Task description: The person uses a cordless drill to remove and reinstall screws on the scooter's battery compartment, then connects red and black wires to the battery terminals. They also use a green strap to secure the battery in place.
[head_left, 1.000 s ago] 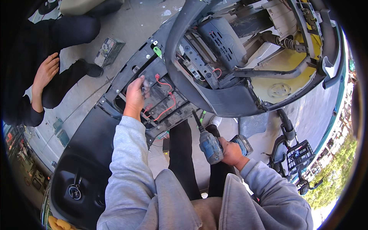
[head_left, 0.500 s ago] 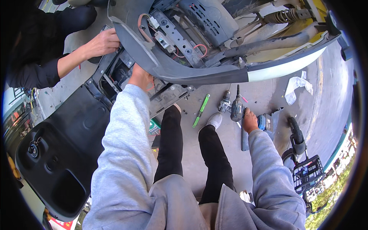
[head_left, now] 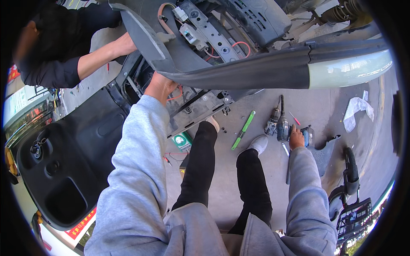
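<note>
My left hand (head_left: 160,87) reaches up to the lower edge of a long dark grey body panel (head_left: 239,74) with a whitish end section. It seems to grip that edge, though most of its fingers are hidden. A co-worker's hand (head_left: 124,43) is at the panel's far left side. Down on the right, my right hand (head_left: 297,137) is closed round the handle of a dark cordless driver (head_left: 282,128) with a blue battery (head_left: 308,135). A second cordless drill (head_left: 272,123) lies right beside it on the floor.
Behind the panel is a vehicle frame (head_left: 209,32) with wires and connectors. A black molded cover (head_left: 81,145) lies at left. On the floor are a green tool (head_left: 244,130), a small red-handled screwdriver (head_left: 294,118), a white scrap (head_left: 357,113) and a green box (head_left: 183,141); a basketed bicycle (head_left: 353,213) is at right.
My view has shifted, so floor items appear farther right. The panel has tilted, its whitish end now facing me more. The driver has come down beside the other drill, with my right hand still on it.
</note>
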`<state>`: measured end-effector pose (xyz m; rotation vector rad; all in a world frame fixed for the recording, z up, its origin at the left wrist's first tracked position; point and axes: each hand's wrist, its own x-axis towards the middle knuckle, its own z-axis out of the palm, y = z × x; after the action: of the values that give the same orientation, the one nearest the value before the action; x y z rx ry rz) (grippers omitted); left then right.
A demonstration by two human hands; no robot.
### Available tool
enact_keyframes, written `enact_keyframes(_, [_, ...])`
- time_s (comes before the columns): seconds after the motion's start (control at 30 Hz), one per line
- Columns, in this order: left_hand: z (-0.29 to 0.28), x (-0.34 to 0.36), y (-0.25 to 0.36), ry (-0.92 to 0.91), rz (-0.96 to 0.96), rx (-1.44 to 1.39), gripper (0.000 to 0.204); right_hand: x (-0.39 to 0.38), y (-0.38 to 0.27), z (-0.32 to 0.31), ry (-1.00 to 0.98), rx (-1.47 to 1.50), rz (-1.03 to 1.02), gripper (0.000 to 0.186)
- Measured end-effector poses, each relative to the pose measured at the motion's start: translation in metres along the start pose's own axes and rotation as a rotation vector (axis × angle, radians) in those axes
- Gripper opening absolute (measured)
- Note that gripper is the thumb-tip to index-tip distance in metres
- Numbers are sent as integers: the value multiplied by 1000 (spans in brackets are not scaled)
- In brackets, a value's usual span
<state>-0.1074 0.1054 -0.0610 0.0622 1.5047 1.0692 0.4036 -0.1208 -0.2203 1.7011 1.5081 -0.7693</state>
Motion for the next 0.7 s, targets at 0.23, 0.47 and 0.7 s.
enact_keyframes(0.23, [10,1,7,-121,-301,-199,21,-49,-23,-54,101,329,-212,47])
enact_keyframes(0.47, [-10,14,11,-373,-575,-282,35,-112,-80,-108,111,628,-316,36])
enact_keyframes(0.7, [-11,23,9,-490,-664,-368,38,-142,-144,-138,56,790,-359,34])
